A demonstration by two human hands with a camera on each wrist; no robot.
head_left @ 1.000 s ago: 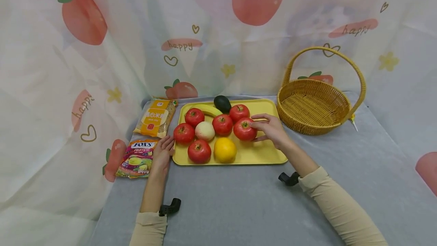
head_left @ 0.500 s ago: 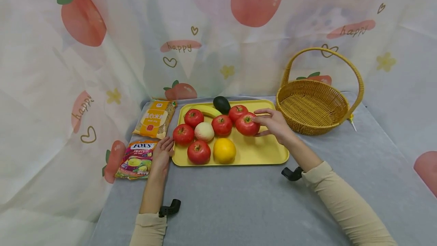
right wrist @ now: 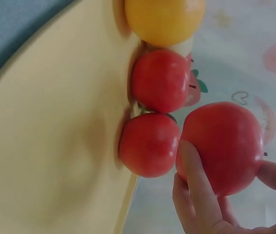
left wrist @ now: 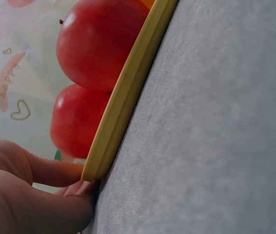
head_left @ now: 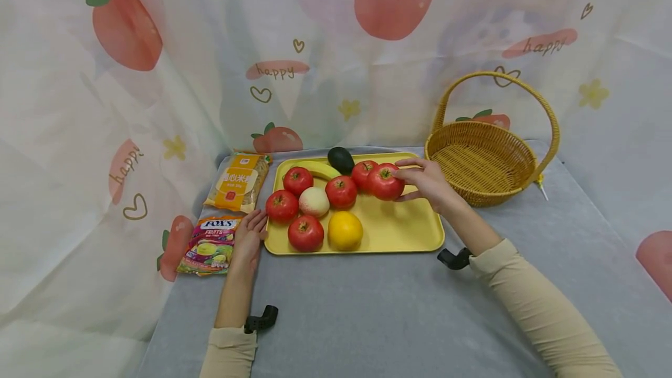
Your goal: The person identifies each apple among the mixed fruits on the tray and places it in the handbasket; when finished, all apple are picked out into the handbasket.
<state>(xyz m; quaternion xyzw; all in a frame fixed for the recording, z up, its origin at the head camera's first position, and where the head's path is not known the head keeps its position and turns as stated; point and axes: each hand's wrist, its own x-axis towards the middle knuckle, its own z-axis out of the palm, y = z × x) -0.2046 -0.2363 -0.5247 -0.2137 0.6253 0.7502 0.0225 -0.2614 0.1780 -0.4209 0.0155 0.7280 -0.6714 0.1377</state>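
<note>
The right hand (head_left: 427,184) grips a red apple (head_left: 385,182) between thumb and fingers; in the right wrist view this apple (right wrist: 222,148) is held up off the yellow tray (right wrist: 45,122). Beside it on the tray lie another red apple (head_left: 363,175) and a dark green avocado (head_left: 341,160). At the tray's left edge is the left hand (head_left: 249,238), its fingers extended. In the left wrist view the thumb and fingers of the left hand (left wrist: 35,195) touch the corner of the tray (left wrist: 121,105).
Several more red apples (head_left: 306,233), a pale round fruit (head_left: 314,202), a yellow fruit (head_left: 345,231) and a banana (head_left: 320,168) lie on the tray. A wicker basket (head_left: 480,197) stands back right. Left are an orange-labelled bag (head_left: 238,182) and a candy bag (head_left: 210,247).
The right hand has lifted its apple and moved it up and to the right from its place on the tray. The left hand stays at the tray's left edge.
</note>
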